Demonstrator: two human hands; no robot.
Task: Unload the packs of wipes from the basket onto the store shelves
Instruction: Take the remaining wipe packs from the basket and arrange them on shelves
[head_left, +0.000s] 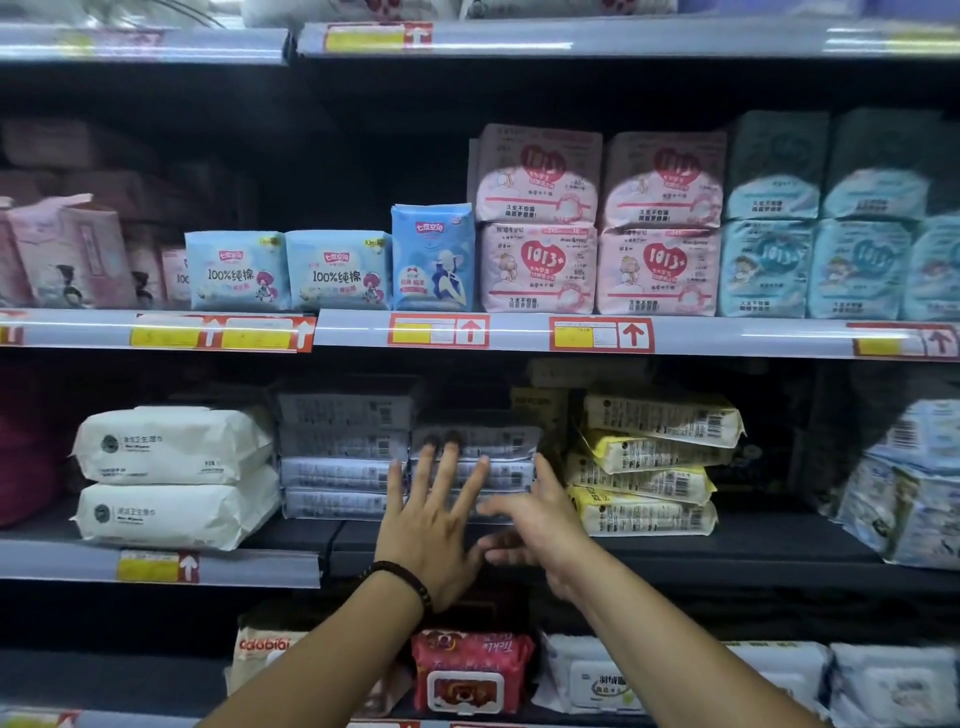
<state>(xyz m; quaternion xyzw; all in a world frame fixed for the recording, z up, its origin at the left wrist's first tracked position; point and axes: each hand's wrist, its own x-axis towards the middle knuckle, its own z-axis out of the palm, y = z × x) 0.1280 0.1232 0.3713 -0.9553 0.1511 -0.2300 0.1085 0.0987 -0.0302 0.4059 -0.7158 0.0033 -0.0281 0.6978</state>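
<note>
Both palms flat, left hand (434, 525) and right hand (535, 519) released; square grey packs (470, 457) at twelve o'clock; press evenly.

Plain white with small dark print on the two stacked wipe packs (174, 475) at left of the middle shelf; grey-lilac with dark text and barcodes on the centre stack (345, 457); pale yellow and cream with black barcodes on the tilted stack (649, 462) to the right. Above: light blue with red logos and cartoon figures on the small packs (288, 270), pink with red hearts on the double row (597, 223), teal-blue on the neighbouring packs (815, 223). Grey shelf rails (519, 332) carrying red-framed yellow price tags (601, 335) with red arrows; red with a bear face on the bottom-shelf pack (470, 670); dark beads on the left wrist's bracelet (402, 577).
</note>
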